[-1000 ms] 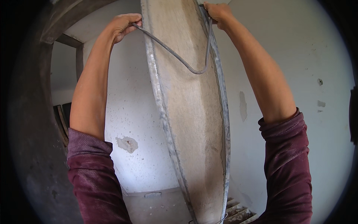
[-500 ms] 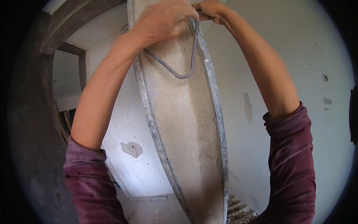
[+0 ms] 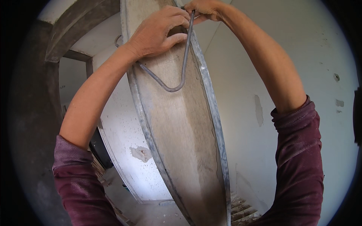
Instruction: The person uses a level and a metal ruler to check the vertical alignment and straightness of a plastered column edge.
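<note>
A long, tan panel (image 3: 177, 124) with grey metal edging stands tall and slightly tilted in front of me. Across its upper face hangs a bent metal rod (image 3: 170, 89), V-shaped at the bottom. My left hand (image 3: 160, 32) lies over the panel's face above this bend. Its thumb is apart from the fingers, and the fingertips come close to the rod's upper end. At the panel's top right edge, my right hand (image 3: 205, 10) has its fingers pinched together beside the rod's upper end. What lies inside that pinch is hidden.
White walls rise behind, with a chipped patch (image 3: 141, 153) on the left one and bare marks (image 3: 258, 110) on the right one. A dark doorway frame (image 3: 52, 60) stands at left. Ridged steps or slats (image 3: 241, 211) show at the lower right.
The panel's upper part has shifted left in view, and the rod's bend sits lower. My left hand has moved left, its thumb now apart from its fingers. My right hand stays at the edge.
</note>
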### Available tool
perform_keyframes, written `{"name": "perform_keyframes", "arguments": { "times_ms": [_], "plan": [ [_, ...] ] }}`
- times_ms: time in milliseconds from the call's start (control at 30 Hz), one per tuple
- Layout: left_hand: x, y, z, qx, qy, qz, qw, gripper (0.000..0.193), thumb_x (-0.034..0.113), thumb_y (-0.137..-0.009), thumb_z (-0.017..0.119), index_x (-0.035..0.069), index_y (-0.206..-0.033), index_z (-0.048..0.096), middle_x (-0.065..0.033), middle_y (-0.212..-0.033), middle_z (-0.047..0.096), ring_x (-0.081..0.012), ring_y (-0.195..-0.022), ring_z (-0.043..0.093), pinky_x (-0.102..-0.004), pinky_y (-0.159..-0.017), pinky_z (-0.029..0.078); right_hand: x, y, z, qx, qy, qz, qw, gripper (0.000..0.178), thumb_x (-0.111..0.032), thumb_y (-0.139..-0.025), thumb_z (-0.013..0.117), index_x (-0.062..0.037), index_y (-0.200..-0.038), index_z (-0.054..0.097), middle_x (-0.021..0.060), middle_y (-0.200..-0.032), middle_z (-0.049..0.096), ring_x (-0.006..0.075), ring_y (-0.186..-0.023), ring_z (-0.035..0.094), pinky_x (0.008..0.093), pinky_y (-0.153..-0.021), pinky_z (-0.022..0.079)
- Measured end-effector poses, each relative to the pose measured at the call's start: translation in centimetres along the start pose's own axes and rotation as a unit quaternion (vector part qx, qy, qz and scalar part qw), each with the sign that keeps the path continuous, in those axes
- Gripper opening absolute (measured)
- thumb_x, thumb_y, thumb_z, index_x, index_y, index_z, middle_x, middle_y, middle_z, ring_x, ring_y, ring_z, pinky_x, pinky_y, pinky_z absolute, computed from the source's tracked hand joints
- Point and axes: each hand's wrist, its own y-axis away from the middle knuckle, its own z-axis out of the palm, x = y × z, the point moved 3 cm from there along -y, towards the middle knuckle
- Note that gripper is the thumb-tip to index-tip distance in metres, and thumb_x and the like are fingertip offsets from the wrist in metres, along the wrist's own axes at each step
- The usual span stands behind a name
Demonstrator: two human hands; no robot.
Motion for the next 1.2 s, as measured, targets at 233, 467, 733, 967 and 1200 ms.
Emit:
{"name": "perform_keyframes", "arguments": {
  "times_ms": [233, 467, 733, 967, 1200],
  "plan": [
    [-7.5, -1.4, 0.8, 0.035, 0.047, -0.117, 0.991, 0.051, 0.038, -0.093, 0.046, 0.003, -0.131, 0.053, -0.0225, -0.136, 0.051, -0.0343, -0.128, 0.044, -0.0438, -0.111, 0.028, -0.5, 0.3, 1.5, 0.008, -0.01, 0.018, 1.0, 0.022, -0.006, -0.077, 0.057, 0.0016, -0.094, 0.068, 0.0146, -0.095, 0.066, 0.0216, -0.08, 0.062, 0.0333, -0.058, 0.055],
    [-9.9, -6.0, 4.0, -0.135, 0.155, -0.119, 0.971, 0.041, 0.035, -0.097, 0.039, 0.005, -0.098, 0.068, -0.0178, -0.109, 0.063, -0.0333, -0.111, 0.053, -0.0444, -0.102, 0.034, 1.5, -2.5, -1.6, -0.064, 0.134, -0.046, 0.988, 0.009, -0.015, -0.075, 0.06, -0.0093, -0.076, 0.066, 0.004, -0.069, 0.057, 0.0127, -0.054, 0.047, 0.0329, -0.04, 0.034],
    [-11.4, -7.0, 5.0, -0.179, 0.011, -0.077, 0.981, 0.044, 0.043, -0.089, 0.053, 0.002, -0.083, 0.068, -0.0206, -0.097, 0.064, -0.0357, -0.095, 0.058, -0.045, -0.084, 0.042, -0.5, 3.2, -0.7, 0.07, 0.057, 0.024, 0.996, 0.01, -0.016, -0.073, 0.067, -0.0063, -0.07, 0.066, 0.0055, -0.064, 0.059, 0.0125, -0.046, 0.044, 0.0326, -0.035, 0.029],
    [-11.8, -6.7, 2.9, -0.137, 0.016, -0.041, 0.99, 0.05, 0.048, -0.08, 0.06, -0.001, -0.07, 0.065, -0.0212, -0.074, 0.063, -0.0339, -0.071, 0.058, -0.0441, -0.068, 0.044, -2.1, 3.8, 1.0, 0.087, 0.023, -0.006, 0.996, 0.01, -0.009, -0.072, 0.068, -0.0014, -0.078, 0.072, 0.0092, -0.066, 0.065, 0.0172, -0.054, 0.059, 0.0329, -0.037, 0.04],
    [-11.3, -7.5, 3.7, -0.157, 0.021, -0.122, 0.98, 0.049, 0.042, -0.071, 0.064, -0.004, -0.056, 0.054, -0.0186, -0.049, 0.041, -0.024, -0.045, 0.037, -0.0404, -0.048, 0.036, 0.0, 3.4, 1.3, 0.112, -0.075, 0.018, 0.991, 0.019, -0.002, -0.072, 0.065, -0.001, -0.09, 0.071, 0.0123, -0.08, 0.069, 0.0197, -0.066, 0.067, 0.029, -0.044, 0.052]
  ]
}}
